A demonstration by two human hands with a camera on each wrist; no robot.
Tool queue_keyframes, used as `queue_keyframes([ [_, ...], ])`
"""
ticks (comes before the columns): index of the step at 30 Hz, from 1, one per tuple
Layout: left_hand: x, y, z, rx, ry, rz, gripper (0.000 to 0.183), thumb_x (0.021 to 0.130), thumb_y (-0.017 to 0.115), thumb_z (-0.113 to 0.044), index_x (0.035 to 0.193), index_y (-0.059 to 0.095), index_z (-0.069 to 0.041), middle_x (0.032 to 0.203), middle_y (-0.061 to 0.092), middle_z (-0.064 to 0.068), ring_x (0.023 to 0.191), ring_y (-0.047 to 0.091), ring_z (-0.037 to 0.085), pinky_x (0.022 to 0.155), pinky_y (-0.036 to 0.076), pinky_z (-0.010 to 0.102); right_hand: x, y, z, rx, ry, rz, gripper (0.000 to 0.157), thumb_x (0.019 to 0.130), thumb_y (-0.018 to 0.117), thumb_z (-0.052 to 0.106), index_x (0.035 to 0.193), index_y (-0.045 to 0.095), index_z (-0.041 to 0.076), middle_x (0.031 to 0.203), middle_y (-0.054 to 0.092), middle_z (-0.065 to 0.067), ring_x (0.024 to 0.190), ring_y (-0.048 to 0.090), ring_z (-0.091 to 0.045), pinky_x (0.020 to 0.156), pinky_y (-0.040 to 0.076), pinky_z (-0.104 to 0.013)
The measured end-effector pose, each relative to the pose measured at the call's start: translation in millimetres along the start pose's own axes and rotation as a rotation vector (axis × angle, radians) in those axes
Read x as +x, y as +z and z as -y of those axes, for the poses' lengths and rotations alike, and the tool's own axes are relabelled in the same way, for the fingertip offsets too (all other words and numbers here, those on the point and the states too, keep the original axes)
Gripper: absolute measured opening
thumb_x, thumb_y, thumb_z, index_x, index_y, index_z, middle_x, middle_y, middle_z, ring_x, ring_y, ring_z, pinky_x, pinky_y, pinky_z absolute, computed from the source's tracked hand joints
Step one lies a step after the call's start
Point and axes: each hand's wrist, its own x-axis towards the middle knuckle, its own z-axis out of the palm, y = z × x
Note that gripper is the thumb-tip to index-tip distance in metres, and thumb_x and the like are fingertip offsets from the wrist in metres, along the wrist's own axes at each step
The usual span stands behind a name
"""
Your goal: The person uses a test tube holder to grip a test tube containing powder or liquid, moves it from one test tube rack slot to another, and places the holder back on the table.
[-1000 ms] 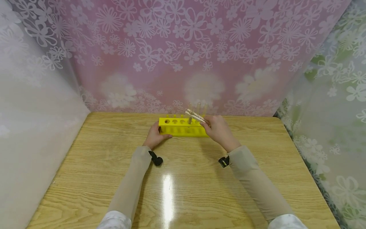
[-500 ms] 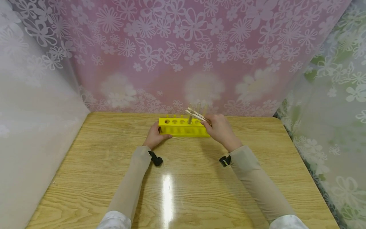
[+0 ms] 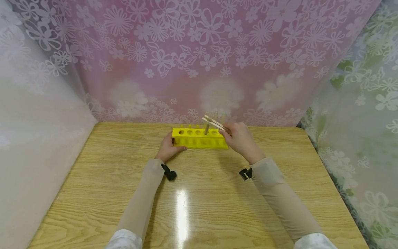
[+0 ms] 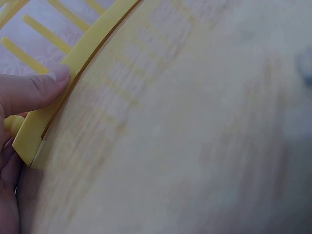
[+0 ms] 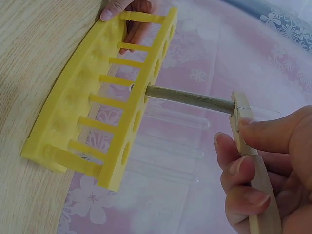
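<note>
A yellow test tube rack [image 3: 200, 143] stands upright near the table's back edge. My left hand [image 3: 168, 148] grips its left end, thumb on the base's front edge in the left wrist view. My right hand [image 5: 273, 170] holds a wooden test tube clamp [image 5: 263, 195], fingers curled round its handle and thumb near the metal spring. The clamp's head is at the upper part of a test tube [image 5: 190, 100] with grey-brown contents. That tube's lower end sits in a hole of the rack's top bar. Several clear test tubes [image 5: 165, 170] stand on the rack's rear pegs.
The wood-grain table [image 3: 205, 197] reaches toward me, with a bright glare streak in front. A pink floral curtain [image 3: 192, 69] hangs close behind the rack. Pale curtains flank both sides. Each wrist wears a small black camera mount [image 3: 169, 173].
My right hand and the clamp have shifted slightly up and to the right along the grey-brown tube. My left hand and the rack have stayed in place.
</note>
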Motion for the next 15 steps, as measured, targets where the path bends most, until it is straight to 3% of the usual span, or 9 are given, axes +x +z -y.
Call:
queue_keyframes([
  [7,0.4,1.0,0.1,0.014,0.008,-0.014,0.08,0.074,0.089,-0.017,0.142,0.046,-0.008,0.136,0.053,0.013,0.125,0.052,0.029,0.109,0.04,0.043,0.8,-3.5,0.3,-0.02,-0.016,-0.028,0.016,0.097,0.064,0.012,0.097,0.072,-0.002,0.065,0.061,-0.008,0.046,0.042,-0.016,0.045,0.035,-0.03],
  [15,1.8,1.1,3.3,0.018,0.02,-0.018,0.08,0.074,0.09,-0.017,0.141,0.047,-0.008,0.137,0.053,0.013,0.128,0.051,0.029,0.109,0.039,0.045,-0.4,-9.5,1.3,-0.026,-0.014,-0.036,0.016,0.097,0.065,0.014,0.087,0.069,0.002,0.061,0.055,-0.006,0.048,0.039,-0.017,0.047,0.033,-0.031],
])
